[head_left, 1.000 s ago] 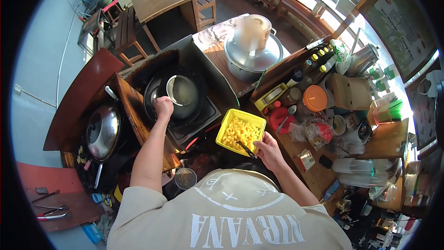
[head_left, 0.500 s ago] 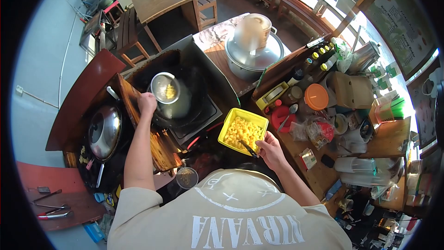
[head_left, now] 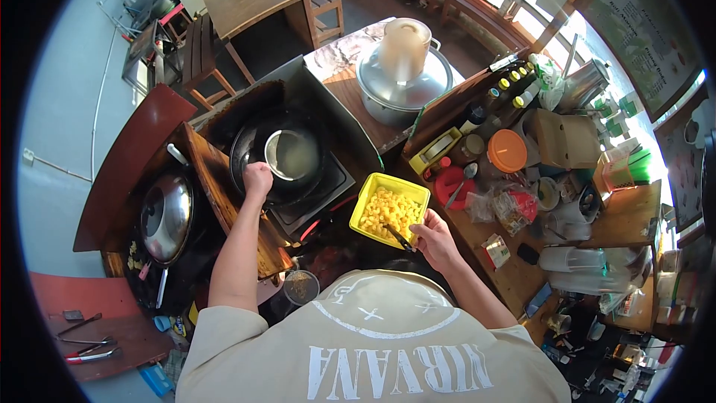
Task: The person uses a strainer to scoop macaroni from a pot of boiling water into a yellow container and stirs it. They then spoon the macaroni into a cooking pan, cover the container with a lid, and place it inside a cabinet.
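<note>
My left hand (head_left: 258, 180) is closed around the handle of a round strainer (head_left: 280, 157), which sits down in the dark wok (head_left: 245, 142). Pale cloudy liquid fills the wok's middle, and whatever lies in the strainer is hard to make out. In my right hand (head_left: 437, 240) is a yellow plastic container (head_left: 362, 205), gripped at its near right corner. Elbow macaroni (head_left: 389, 210) fills it, and a black-handled utensil (head_left: 400, 237) rests in it against the rim, beside my fingers.
Beneath the wok is a stove (head_left: 339, 183), with a metal splash guard (head_left: 328, 89) behind. A large lidded pot (head_left: 406, 89) stands beyond. To the left, a wooden partition (head_left: 212, 172) separates a lidded pan (head_left: 165, 216). Jars and an orange lid (head_left: 507, 151) crowd the right counter.
My left hand has lowered the strainer and shifted it right, from above the wok into the liquid. The yellow pieces seen in it earlier no longer show. My right hand stays nearly still.
</note>
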Motion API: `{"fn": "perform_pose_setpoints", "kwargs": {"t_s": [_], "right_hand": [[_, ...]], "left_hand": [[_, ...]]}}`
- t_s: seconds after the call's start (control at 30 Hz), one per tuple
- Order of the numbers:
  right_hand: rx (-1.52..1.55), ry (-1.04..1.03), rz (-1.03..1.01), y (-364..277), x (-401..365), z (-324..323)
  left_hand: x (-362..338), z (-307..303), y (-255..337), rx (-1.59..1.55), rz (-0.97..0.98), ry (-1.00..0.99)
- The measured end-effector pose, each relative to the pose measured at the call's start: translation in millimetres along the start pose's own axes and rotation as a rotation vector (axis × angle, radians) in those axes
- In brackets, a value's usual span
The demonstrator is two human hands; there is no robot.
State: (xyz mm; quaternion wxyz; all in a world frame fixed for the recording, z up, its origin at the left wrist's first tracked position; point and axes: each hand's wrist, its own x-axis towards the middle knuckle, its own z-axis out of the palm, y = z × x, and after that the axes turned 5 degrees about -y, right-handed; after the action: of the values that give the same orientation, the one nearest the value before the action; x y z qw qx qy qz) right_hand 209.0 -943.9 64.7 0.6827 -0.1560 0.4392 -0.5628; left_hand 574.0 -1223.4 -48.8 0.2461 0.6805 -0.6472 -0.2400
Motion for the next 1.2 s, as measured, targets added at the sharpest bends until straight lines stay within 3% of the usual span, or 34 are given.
{"fn": "perform_pose_setpoints", "kwargs": {"t_s": [0.1,0.17,0.3,0.53,0.67,0.87,1.0,1.13,1.2], "right_hand": [[-0.002,0.01,-0.009,-1.1,0.2,0.9],[-0.004,0.013,-0.008,-2.6,-0.1,2.4],[-0.021,0.0,-0.002,-5.5,1.7,1.0],[-0.023,-0.013,0.014,-6.7,7.2,6.7],[-0.02,-0.045,0.034,-4.8,13.6,10.1],[-0.015,-0.019,0.047,-5.6,18.3,30.8],[-0.007,-0.005,0.061,-3.3,22.9,36.0],[-0.013,-0.089,0.08,8.3,34.8,20.6],[-0.03,-0.065,0.087,6.9,37.1,28.8]], "left_hand": [[-8.1,5.1,18.2,-0.235,-0.078,-0.043],[-14.3,-5.0,38.0,-0.527,-0.283,-0.146],[-8.0,-21.3,40.6,-0.722,-0.283,-0.141],[-0.7,-59.7,47.4,-0.726,-0.195,-0.042],[3.9,-81.9,49.1,-0.868,-0.174,-0.097],[3.9,-135.9,63.6,-1.023,-0.189,0.066],[-3.3,-162.5,55.2,-0.989,-0.161,0.175],[-7.5,-163.6,11.7,-0.694,-0.148,0.195],[-13.6,-150.8,-8.7,-0.308,-0.036,0.207]]}}
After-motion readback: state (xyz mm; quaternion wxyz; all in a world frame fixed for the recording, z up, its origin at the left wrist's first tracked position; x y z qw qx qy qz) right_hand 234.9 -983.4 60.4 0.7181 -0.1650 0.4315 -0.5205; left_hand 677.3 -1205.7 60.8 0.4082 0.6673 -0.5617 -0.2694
